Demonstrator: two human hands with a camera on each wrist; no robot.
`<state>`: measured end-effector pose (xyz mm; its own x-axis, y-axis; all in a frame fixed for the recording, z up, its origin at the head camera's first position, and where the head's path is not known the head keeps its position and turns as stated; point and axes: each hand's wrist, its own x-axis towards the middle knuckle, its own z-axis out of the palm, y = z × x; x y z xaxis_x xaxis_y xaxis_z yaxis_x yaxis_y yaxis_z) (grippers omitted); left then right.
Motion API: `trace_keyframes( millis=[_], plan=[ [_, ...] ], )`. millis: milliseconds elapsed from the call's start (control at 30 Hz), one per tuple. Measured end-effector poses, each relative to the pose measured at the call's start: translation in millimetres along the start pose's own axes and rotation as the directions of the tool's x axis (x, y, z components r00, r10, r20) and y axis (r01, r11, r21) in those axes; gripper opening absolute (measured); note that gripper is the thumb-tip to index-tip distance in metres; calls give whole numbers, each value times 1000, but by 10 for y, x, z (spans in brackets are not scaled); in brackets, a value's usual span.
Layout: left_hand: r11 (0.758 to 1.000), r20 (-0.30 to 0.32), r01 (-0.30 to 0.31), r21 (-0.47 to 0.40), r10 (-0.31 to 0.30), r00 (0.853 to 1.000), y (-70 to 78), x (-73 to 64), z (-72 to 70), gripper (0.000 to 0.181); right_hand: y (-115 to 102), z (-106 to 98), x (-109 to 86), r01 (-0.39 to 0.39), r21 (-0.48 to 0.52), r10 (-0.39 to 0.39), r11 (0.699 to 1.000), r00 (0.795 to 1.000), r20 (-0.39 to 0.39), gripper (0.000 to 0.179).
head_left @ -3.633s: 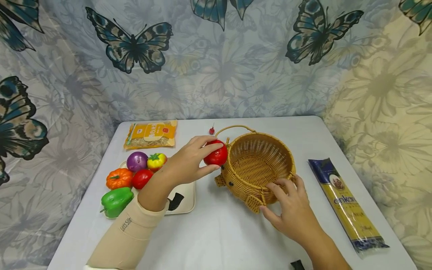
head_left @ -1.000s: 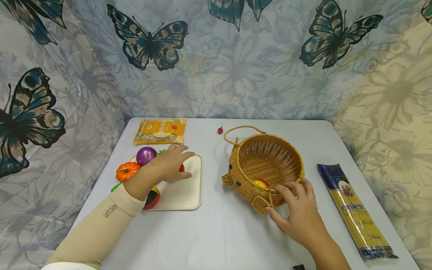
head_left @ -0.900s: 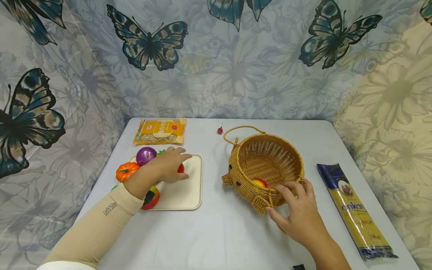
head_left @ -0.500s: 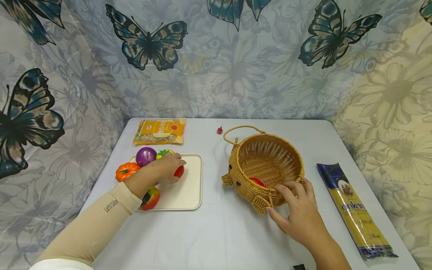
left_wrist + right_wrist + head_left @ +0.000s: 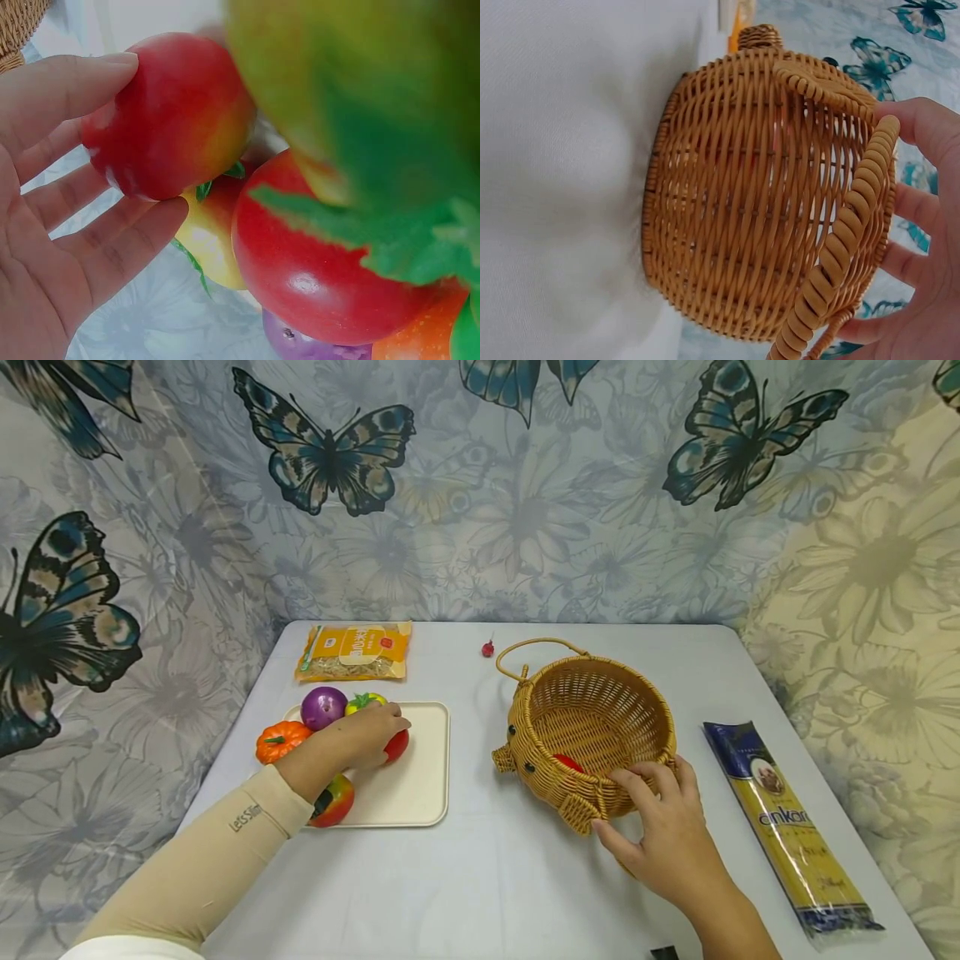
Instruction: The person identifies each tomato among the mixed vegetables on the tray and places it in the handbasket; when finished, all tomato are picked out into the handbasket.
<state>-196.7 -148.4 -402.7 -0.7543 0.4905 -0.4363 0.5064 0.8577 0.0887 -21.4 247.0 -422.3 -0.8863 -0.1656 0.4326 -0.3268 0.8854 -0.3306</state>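
My left hand (image 5: pixel 366 739) is over the cream tray (image 5: pixel 420 810), its thumb and fingers round a red toy apple (image 5: pixel 169 120) with a yellow blush. Beside it lie a red tomato-like ball (image 5: pixel 322 262), a yellow toy fruit with green leaves (image 5: pixel 366 700), a purple ball (image 5: pixel 324 707), an orange pumpkin (image 5: pixel 282 741) and a red-yellow fruit with a black patch (image 5: pixel 333 802). My right hand (image 5: pixel 660 822) grips the near rim of the wicker animal basket (image 5: pixel 600 718), thumb outside and fingers over the edge. Inside the basket, a red fruit (image 5: pixel 568 763) is partly hidden by the rim.
A yellow food packet (image 5: pixel 354 652) lies behind the tray. Near the back edge is a small red berry-like thing (image 5: pixel 488 649). A long blue-and-yellow pasta packet (image 5: pixel 791 831) lies right of the basket, whose handle (image 5: pixel 536 643) leans toward the back left.
The red fruit earlier in my left hand is now in the basket, where it rolled slightly left. My left hand went back to the tray and closed round another. My right hand stayed on the rim.
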Motion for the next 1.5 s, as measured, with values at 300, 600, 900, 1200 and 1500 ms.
trace_keyframes(
  millis=[300,600,900,1200,1500],
  plan=[
    [1000,-34,-28,-13,28,999,32,-50,-51,59,-10,-3,-5,-3,4,3,1000,1000,-2,59],
    [992,-139,-112,-52,104,985,116,-135,-248,60,-10,-6,-7,-3,0,3,1000,1000,-3,58],
    [981,-231,-191,-26,180,956,269,-153,-468,58,-15,-6,-5,-13,0,13,1000,1000,5,58],
    [967,-272,-253,18,248,930,449,-141,-656,56,-7,5,4,-3,4,3,1000,1000,-3,59],
    [951,-316,-309,17,298,901,690,-139,-865,55,-7,3,5,-4,6,4,1000,1000,-9,57]
  ],
)
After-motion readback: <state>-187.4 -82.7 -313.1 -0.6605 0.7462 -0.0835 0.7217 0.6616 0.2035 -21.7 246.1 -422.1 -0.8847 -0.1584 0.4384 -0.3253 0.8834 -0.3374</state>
